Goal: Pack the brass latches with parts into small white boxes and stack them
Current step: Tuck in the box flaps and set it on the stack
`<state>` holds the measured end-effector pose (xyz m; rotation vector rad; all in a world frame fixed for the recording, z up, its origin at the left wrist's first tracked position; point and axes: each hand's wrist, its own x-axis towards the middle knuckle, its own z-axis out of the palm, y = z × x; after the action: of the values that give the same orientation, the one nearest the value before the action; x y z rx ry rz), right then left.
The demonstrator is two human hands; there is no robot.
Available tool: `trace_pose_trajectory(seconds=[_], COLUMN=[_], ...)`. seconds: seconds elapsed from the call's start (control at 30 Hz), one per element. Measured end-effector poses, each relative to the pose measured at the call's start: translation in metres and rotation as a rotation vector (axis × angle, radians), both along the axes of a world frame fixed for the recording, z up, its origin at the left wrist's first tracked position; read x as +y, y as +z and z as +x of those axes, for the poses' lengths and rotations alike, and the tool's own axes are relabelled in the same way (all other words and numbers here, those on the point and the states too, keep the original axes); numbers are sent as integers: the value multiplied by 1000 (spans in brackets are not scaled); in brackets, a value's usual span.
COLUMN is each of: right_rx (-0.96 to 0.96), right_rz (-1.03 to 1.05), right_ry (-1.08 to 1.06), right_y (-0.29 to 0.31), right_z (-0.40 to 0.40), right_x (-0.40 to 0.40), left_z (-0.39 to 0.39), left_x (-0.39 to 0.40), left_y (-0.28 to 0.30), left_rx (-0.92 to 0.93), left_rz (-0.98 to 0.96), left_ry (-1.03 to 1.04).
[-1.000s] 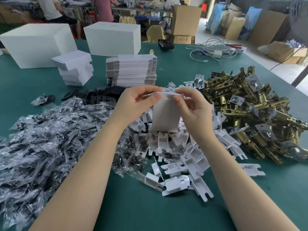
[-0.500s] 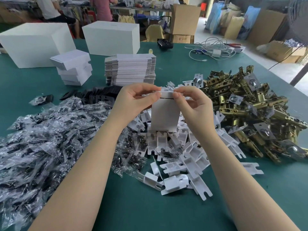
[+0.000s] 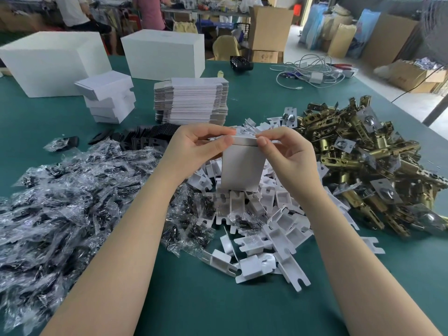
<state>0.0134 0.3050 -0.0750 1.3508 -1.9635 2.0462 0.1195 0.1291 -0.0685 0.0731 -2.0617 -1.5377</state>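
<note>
Holding a small white box (image 3: pixel 242 169) upright above the middle of the green counter (image 3: pixel 242 311), you pinch its top edge from both sides: your left hand (image 3: pixel 198 146) grips the left corner, your right hand (image 3: pixel 288 154) the right, fingers curled on the closed flap. Under it lie white plastic inserts (image 3: pixel 261 238). Brass latches (image 3: pixel 363 161) pile up to the right, bagged parts (image 3: pixel 60 202) to the left. Behind stand a stack of flat cartons (image 3: pixel 191 103) and finished boxes (image 3: pixel 106 98).
</note>
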Motion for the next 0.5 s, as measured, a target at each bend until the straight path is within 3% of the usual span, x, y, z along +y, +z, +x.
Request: trace_pose_trajectory(seconds=[0.4,0.5], right_rx=[17,106], right_rz=[18,33], right_ry=[5,-59], right_y=[0,1], right_z=[-2,0], right_x=[5,5], left_z=[-2,-2], left_x=[1,0], left_y=[-2,-1], left_rx=[7,15], left_rz=[4,-27], left_ry=[-9,4])
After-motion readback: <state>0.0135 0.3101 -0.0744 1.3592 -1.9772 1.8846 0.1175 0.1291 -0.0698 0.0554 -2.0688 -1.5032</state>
